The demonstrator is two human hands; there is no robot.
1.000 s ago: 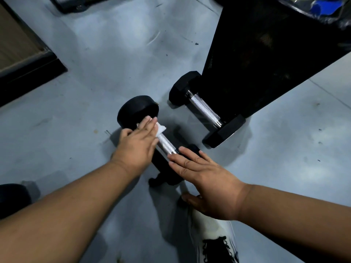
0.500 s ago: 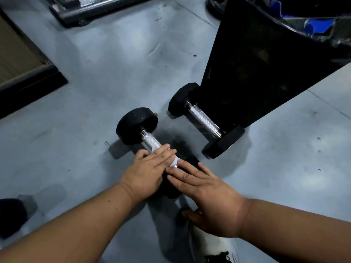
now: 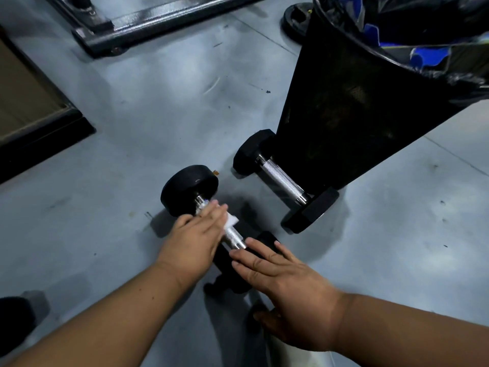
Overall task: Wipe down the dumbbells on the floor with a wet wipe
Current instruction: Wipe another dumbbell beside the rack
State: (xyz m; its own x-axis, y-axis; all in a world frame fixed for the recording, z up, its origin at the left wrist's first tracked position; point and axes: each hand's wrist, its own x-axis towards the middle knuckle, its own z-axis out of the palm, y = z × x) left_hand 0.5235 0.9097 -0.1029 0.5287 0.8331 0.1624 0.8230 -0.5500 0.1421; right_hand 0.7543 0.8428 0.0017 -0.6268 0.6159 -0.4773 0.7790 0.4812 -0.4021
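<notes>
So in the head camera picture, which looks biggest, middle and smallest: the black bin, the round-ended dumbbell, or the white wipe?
1. Black bin, biggest by far.
2. Round-ended dumbbell, partly hidden by the hands.
3. Wet wipe, smallest; only a corner shows beside the left hand.

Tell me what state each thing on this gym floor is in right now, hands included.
Left hand: fingers straight, pressing the wet wipe onto the handle.
Wet wipe: crumpled, mostly under the fingers.
Round-head dumbbell: lying on the floor, being wiped.
Right hand: flat on the dumbbell's near head, steadying it.
Hex dumbbell: lying untouched against the bin.
Black bin: upright, holding bags.
</notes>
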